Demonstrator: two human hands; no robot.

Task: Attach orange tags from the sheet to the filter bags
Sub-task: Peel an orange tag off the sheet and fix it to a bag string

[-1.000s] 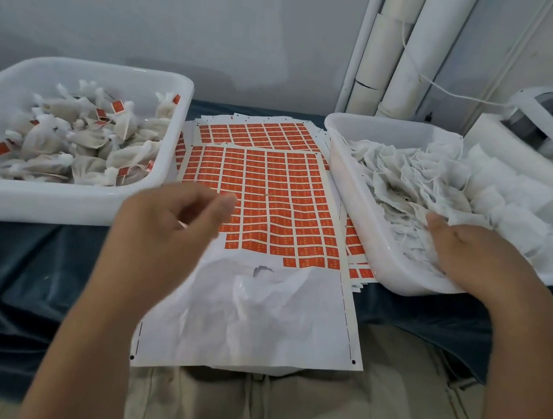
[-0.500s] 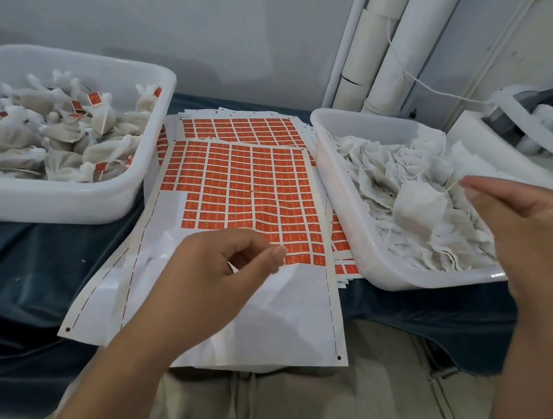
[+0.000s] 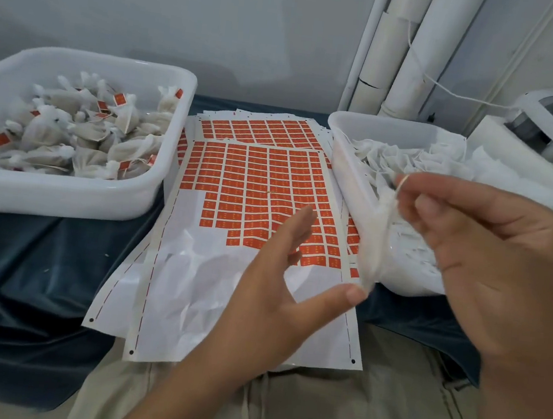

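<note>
A sheet of orange tags [image 3: 257, 186] lies in the middle, its near part peeled to bare white backing. My right hand [image 3: 489, 264] pinches the top of one white filter bag [image 3: 376, 241], which hangs in front of the right tub's near corner. My left hand [image 3: 279, 289] is spread with straight fingers over the sheet's near edge, its thumb tip touching the hanging bag's bottom. The right white tub [image 3: 345, 169] holds several untagged filter bags [image 3: 422, 160]. The left white tub [image 3: 73, 193] holds tied bags with orange tags [image 3: 83, 135].
More tag sheets [image 3: 260, 128] are stacked under and behind the top one. Dark blue cloth [image 3: 30, 271] covers the table. White pipes [image 3: 407, 48] stand at the back wall. A tape machine with a white strip [image 3: 550, 123] sits at far right.
My right hand lifted one filter bag out of the right tub and brought it towards the middle. My left hand opened from a loose curl and reached up to the bag.
</note>
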